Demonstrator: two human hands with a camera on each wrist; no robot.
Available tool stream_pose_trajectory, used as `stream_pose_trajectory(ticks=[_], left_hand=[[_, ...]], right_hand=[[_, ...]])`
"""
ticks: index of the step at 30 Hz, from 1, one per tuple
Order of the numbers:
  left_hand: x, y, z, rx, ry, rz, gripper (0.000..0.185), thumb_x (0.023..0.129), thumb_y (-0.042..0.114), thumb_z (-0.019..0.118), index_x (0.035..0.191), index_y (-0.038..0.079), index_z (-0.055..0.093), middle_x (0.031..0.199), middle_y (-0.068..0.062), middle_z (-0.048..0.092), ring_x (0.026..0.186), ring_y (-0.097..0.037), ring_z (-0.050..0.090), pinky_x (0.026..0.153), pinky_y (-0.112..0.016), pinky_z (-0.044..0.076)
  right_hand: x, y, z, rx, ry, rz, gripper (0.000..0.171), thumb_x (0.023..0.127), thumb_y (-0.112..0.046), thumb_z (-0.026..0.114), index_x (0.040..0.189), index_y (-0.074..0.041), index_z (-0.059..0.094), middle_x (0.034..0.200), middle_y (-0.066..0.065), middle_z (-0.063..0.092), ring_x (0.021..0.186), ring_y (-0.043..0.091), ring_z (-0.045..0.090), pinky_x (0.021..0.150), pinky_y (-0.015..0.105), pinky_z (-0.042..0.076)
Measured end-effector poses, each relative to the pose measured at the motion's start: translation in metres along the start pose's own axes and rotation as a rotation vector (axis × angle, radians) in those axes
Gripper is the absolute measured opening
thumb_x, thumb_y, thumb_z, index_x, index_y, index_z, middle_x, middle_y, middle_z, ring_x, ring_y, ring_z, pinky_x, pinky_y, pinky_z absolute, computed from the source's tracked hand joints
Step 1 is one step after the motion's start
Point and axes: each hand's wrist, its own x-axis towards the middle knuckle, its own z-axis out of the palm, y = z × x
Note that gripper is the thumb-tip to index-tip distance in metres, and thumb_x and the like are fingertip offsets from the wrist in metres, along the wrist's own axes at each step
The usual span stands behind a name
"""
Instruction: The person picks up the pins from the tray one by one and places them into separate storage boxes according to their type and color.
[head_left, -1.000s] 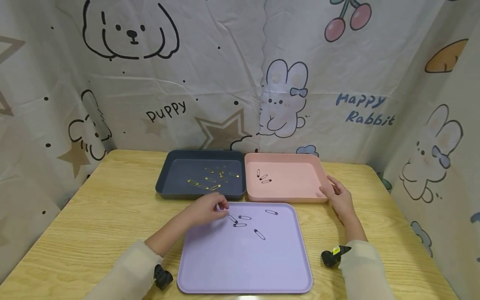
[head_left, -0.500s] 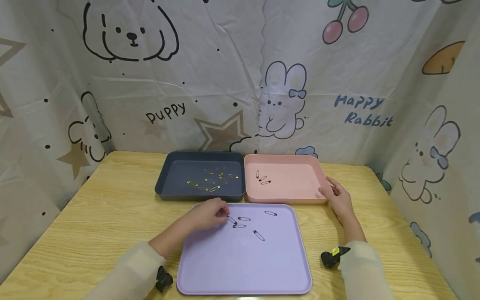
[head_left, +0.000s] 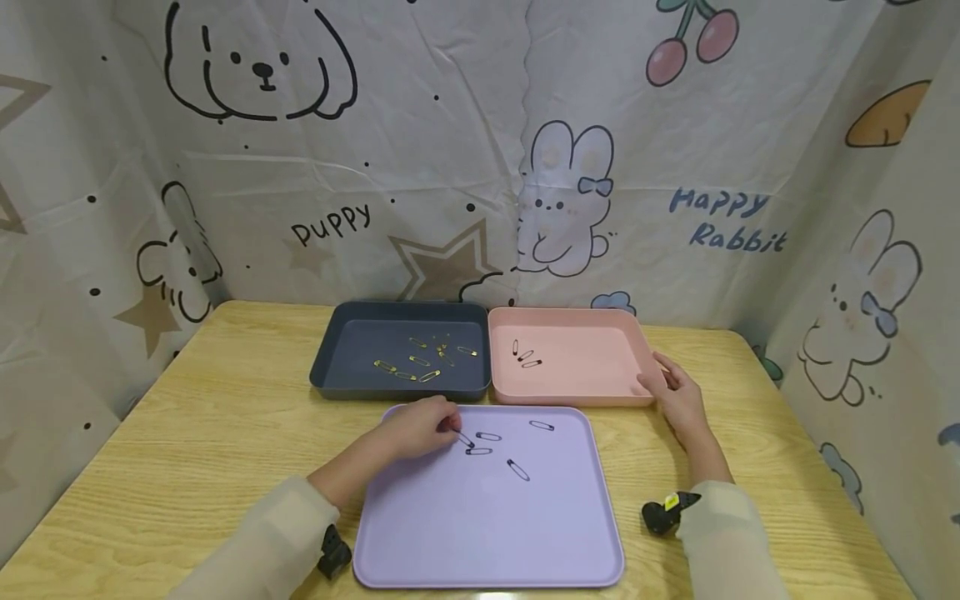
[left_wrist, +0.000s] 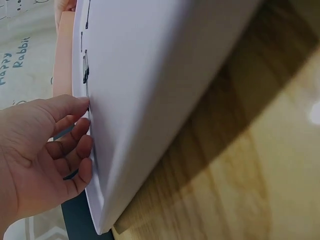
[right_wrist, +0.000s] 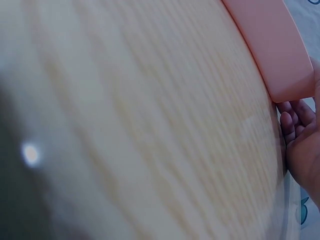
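My left hand [head_left: 422, 428] is over the upper left of the lilac tray [head_left: 491, 533], its thumb and forefinger pinching the end of a black safety pin [head_left: 466, 439]. In the left wrist view the thumb [left_wrist: 75, 106] meets the pin at the tray surface, while the other fingers are loosely bent. Several more black safety pins lie close by, one of them [head_left: 518, 470] slightly apart. My right hand [head_left: 681, 402] holds the right front corner of the pink tray [head_left: 600, 398], thumb at the rim and fingers along the outside.
Left of the pink tray, touching it, stands a dark grey tray [head_left: 352, 333] with several gold safety pins [head_left: 420, 361]. A few black safety pins [head_left: 532, 363] lie in the pink tray. All stand on a wooden table [head_left: 187, 433] before a printed curtain [head_left: 420, 100].
My left hand has moved slightly right, its fingertips closing on the end of the nearest black safety pin. My right hand stays on the pink tray.
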Motion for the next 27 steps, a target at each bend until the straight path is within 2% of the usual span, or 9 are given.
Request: stream_pose_trajectory(ticks=[4, 14, 22, 27], left_hand=[[0.001, -0.001, 0.0, -0.001, -0.028, -0.02, 0.006, 0.085, 0.013, 0.062, 0.08, 0.014, 0.06, 0.075, 0.004, 0.049, 0.072, -0.009, 0.045, 0.067, -0.024, 0.038], [0.002, -0.004, 0.001, -0.007, -0.065, 0.002, 0.009, 0.082, 0.01, 0.06, 0.074, 0.012, 0.056, 0.068, 0.005, 0.046, 0.068, -0.009, 0.045, 0.064, -0.023, 0.037], [0.002, -0.004, -0.002, -0.016, -0.06, 0.005, 0.009, 0.079, 0.011, 0.06, 0.072, 0.013, 0.055, 0.068, 0.006, 0.047, 0.067, -0.008, 0.045, 0.063, -0.022, 0.037], [0.005, 0.0, -0.01, -0.044, -0.062, -0.035, 0.007, 0.079, 0.011, 0.061, 0.074, 0.013, 0.055, 0.069, 0.005, 0.049, 0.067, -0.009, 0.046, 0.063, -0.023, 0.037]], right_hand=[[0.0, 0.0, 0.0, -0.004, 0.005, -0.004, 0.072, 0.089, -0.041, 0.059, 0.149, -0.018, 0.027, 0.147, 0.016, 0.036, 0.13, 0.027, 0.037, 0.074, 0.002, 0.036], [0.0, 0.0, 0.0, -0.015, 0.011, -0.006, 0.071, 0.088, -0.042, 0.059, 0.148, -0.019, 0.029, 0.144, 0.015, 0.039, 0.122, 0.02, 0.04, 0.073, 0.003, 0.037], [-0.002, 0.0, 0.0, -0.024, 0.007, -0.006, 0.072, 0.089, -0.044, 0.058, 0.149, -0.02, 0.027, 0.147, 0.015, 0.036, 0.128, 0.025, 0.037, 0.074, 0.002, 0.035], [-0.002, -0.001, 0.0, -0.016, 0.001, -0.007, 0.072, 0.089, -0.044, 0.058, 0.149, -0.019, 0.026, 0.148, 0.015, 0.035, 0.13, 0.027, 0.036, 0.074, 0.002, 0.035]])
